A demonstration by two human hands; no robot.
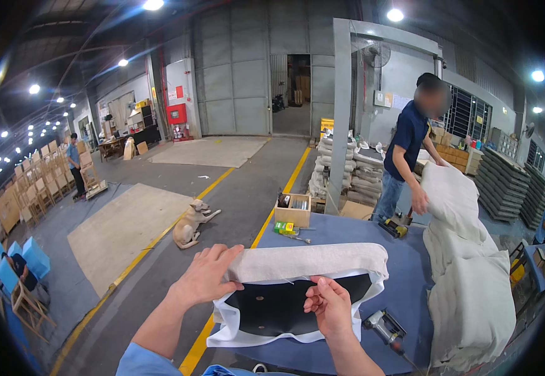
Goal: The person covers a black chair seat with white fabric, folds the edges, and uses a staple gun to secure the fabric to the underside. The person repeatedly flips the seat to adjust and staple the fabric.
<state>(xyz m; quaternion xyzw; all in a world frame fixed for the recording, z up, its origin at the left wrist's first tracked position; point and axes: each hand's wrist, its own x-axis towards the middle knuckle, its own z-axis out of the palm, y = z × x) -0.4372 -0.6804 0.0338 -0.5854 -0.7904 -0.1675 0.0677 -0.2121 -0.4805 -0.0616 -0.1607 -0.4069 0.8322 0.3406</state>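
An upholstered seat cushion [307, 262] rests tilted at the near edge of the blue-topped table, its black underside board facing me. Beige fabric covers its far side, and white lining [254, 339] wraps loosely around the board's rim. My left hand [207, 276] grips the cushion's left end, fingers over the beige fabric and thumb by the board. In front of the board, my right hand [332, 307] is closed, its fingertips at the fabric edge near the middle; a thin loose thread shows beside them. A staple gun [385, 329] lies on the table right of my right hand.
Covered beige cushions [470, 301] are piled along the table's right side. Beyond it, a co-worker [407, 144] touches the pile, near a second staple gun [394, 227]. A wooden box [294, 212] and a small green-yellow box [284, 227] stand at the far left corner. A dog [191, 225] lies on the floor.
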